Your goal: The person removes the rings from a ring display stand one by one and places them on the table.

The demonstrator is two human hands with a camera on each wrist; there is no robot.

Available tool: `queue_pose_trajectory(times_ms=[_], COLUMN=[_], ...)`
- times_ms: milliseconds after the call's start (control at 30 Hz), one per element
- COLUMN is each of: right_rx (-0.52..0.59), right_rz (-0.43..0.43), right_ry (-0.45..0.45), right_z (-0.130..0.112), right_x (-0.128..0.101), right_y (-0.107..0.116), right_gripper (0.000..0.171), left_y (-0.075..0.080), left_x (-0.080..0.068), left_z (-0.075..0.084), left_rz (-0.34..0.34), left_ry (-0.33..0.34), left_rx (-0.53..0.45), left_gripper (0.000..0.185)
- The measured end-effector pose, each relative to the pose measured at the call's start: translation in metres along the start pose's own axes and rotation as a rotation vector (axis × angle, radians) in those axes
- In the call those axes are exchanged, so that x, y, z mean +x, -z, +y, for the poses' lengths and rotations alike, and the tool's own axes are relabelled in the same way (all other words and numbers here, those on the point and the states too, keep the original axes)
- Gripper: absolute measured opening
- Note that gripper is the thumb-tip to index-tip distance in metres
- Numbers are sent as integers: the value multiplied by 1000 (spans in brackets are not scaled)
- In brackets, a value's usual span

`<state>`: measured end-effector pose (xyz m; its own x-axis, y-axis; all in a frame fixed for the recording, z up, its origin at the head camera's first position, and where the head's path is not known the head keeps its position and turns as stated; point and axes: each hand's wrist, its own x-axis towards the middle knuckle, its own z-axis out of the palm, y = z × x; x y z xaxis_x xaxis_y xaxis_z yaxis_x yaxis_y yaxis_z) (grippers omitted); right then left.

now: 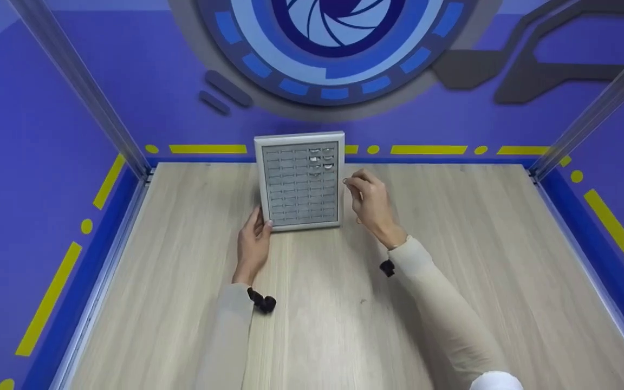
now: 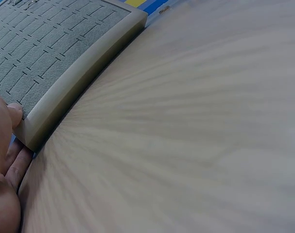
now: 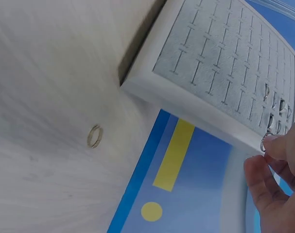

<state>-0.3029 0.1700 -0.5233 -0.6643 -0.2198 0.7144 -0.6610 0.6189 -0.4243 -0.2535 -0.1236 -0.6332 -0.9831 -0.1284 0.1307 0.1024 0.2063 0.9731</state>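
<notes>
A ring display tray (image 1: 302,203) with a pale frame and slotted grey padding leans upright near the back wall. Several silvery rings (image 1: 315,159) sit in its upper right slots. My left hand (image 1: 252,246) holds the tray's lower left corner, thumb on the front and other fingers behind, as the left wrist view shows. Just off the tray's right edge, my right hand (image 1: 374,208) pinches a small ring (image 3: 264,141) between thumb and fingertip. The right wrist view shows another ring (image 3: 95,136) on the wooden surface.
The wood-grain table (image 1: 323,336) stretches around the tray. Behind it stands a blue-purple patterned wall (image 1: 128,97), with side panels and metal rails (image 1: 95,97) left and right. Black wrist cameras (image 1: 262,301) are strapped on both sleeves.
</notes>
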Motion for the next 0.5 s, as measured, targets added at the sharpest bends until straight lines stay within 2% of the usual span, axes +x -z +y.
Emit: queue_pose_trajectory(times_ms=[300,500], right_rx=[-75,-89], right_rz=[-85,-99], right_ry=[-96,-150], right_z=[11,20], right_x=[-16,-25], right_y=[12,21], right_gripper=[14,12], left_y=[2,0], left_x=[0,2], left_z=[-2,-1], left_rz=[-3,3], left_ry=[19,18], left_rx=[9,-1], left_gripper=[63,63])
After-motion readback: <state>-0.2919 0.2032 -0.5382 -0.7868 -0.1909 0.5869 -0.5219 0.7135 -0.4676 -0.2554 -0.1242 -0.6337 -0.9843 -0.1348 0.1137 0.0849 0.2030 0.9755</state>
